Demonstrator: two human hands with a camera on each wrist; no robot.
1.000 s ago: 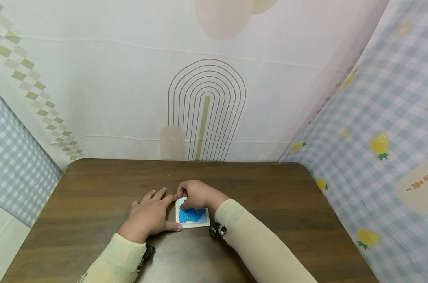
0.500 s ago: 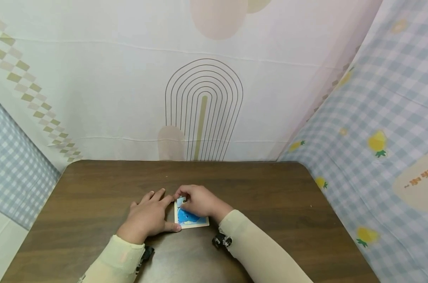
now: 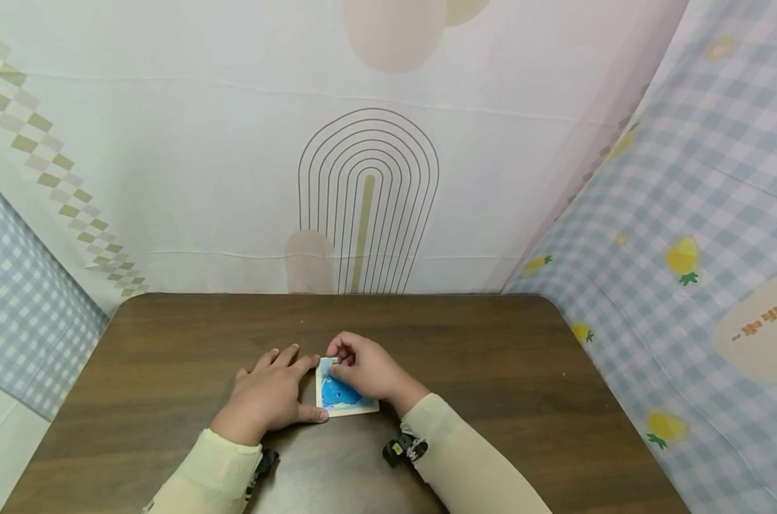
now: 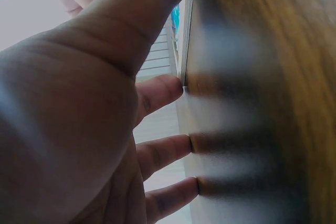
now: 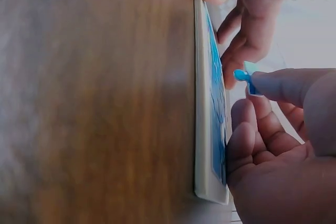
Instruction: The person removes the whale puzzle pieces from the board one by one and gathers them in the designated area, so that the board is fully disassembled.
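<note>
A small square jigsaw puzzle (image 3: 356,412) with a pale frame and a blue cartoon picture lies flat on the table. My left hand (image 3: 265,396) rests on the tabletop at its left side, fingers spread, thumb on the near left corner and index fingertip at the far left corner. Over the puzzle's far right part is my right hand (image 3: 371,368), hiding that area in the head view. Between its thumb and index finger it pinches a blue and pale green puzzle piece (image 5: 242,75), seen raised off the puzzle's face in the right wrist view.
The dark wooden table (image 3: 491,357) has rounded far corners. A white patterned cloth (image 3: 234,178) hangs behind its far edge, and blue checked cloth (image 3: 684,214) hangs along the right side. Wrist cameras are strapped to both sleeves.
My right hand first shifts slightly left toward the far left corner, then draws back right, uncovering some of the puzzle's upper left. My left hand keeps its place.
</note>
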